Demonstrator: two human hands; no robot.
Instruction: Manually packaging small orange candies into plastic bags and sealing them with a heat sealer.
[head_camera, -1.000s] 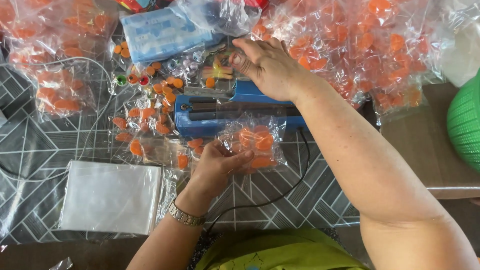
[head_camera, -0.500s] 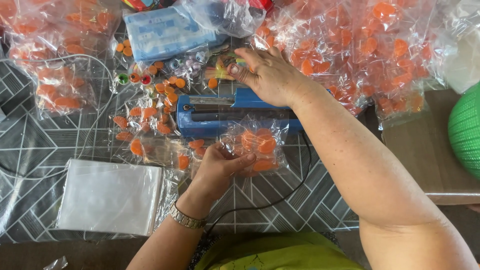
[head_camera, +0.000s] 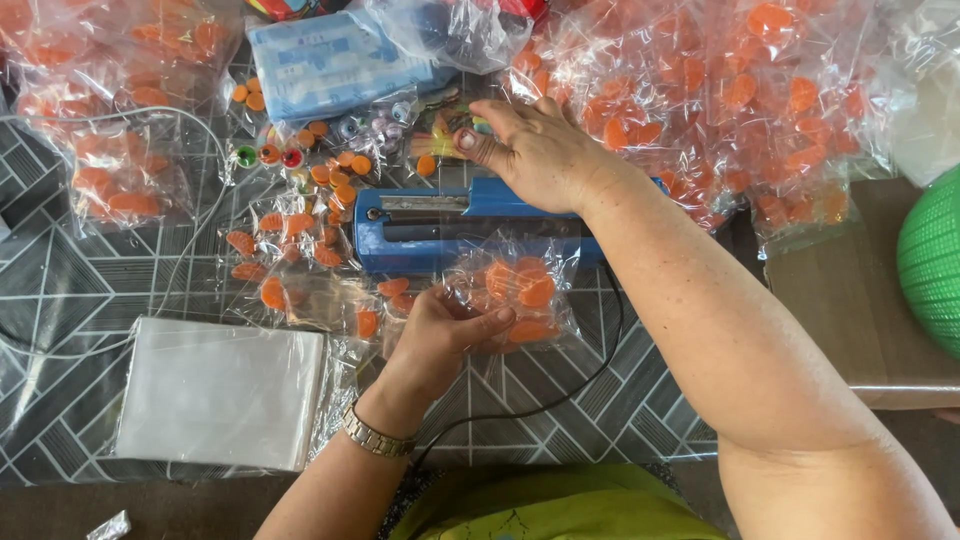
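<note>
**Bag of orange pieces held at the blue sealer**

Left hand (head_camera: 440, 335) reaching up from the lower middle, wrist with a metal watch (head_camera: 375, 437), fingers and thumb pinched on the near left edge of a small clear bag (head_camera: 515, 290) of orange pieces. Right hand (head_camera: 535, 150) stretched across from the right, forearm running diagonally over the table, palm down on the arm of the blue heat sealer (head_camera: 430, 225), fingers curled over its far edge; pressing rather than gripping, as far as can be told.

Bag lying flat on the patterned tablecloth (head_camera: 60, 290), its far edge tucked under the sealer's bar, mouth toward the machine. Sealer's long axis left to right, hinge end hidden under the right forearm, black cord (head_camera: 560, 395) curling toward the near edge.

Around: stack of empty clear bags (head_camera: 220, 395) at near left, loose orange pieces (head_camera: 290, 255) and half-filled packets just left of the sealer, heap of sealed packets (head_camera: 720, 90) at far right, more packets (head_camera: 110, 150) at far left, blue-printed packet (head_camera: 330, 65) beyond, green basket (head_camera: 930, 260) at the right edge.
</note>
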